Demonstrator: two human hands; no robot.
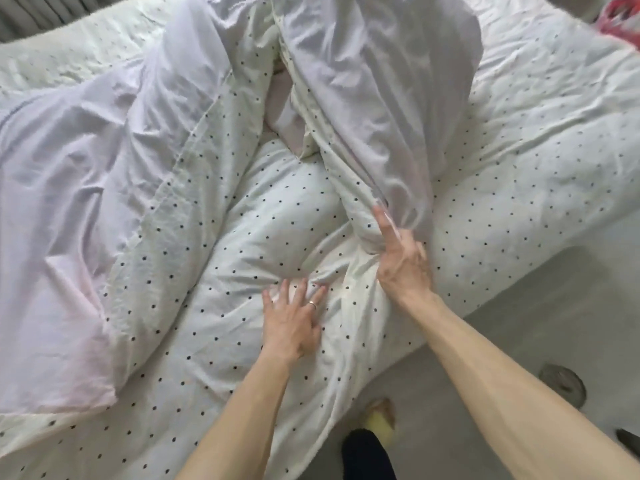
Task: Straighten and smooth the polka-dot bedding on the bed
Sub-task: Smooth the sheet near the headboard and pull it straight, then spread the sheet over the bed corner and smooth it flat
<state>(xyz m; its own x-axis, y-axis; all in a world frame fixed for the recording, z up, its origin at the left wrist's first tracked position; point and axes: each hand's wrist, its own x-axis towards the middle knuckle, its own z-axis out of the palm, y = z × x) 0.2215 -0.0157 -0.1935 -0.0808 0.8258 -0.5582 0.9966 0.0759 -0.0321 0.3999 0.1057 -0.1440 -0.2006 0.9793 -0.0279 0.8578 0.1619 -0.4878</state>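
Note:
The white polka-dot duvet (pixel 277 223) lies rumpled across the bed, bunched into thick folds in the middle. Its plain pale lilac underside (pixel 69 188) is turned up on the left and in a tall fold (pixel 374 98) at the centre. My left hand (pixel 294 320), wearing a ring, presses flat with fingers spread on a puffed part of the duvet. My right hand (pixel 401 258) reaches under the edge of the tall fold, with the index finger extended along the fabric and the other fingers hooked into it.
The bed's edge runs diagonally at lower right, with grey carpet (pixel 540 323) beyond it. A slipper (pixel 381 417) and my dark trouser leg show below, and a grey slipper (pixel 564 382) lies on the floor. A red and white object (pixel 620 15) sits at the top right.

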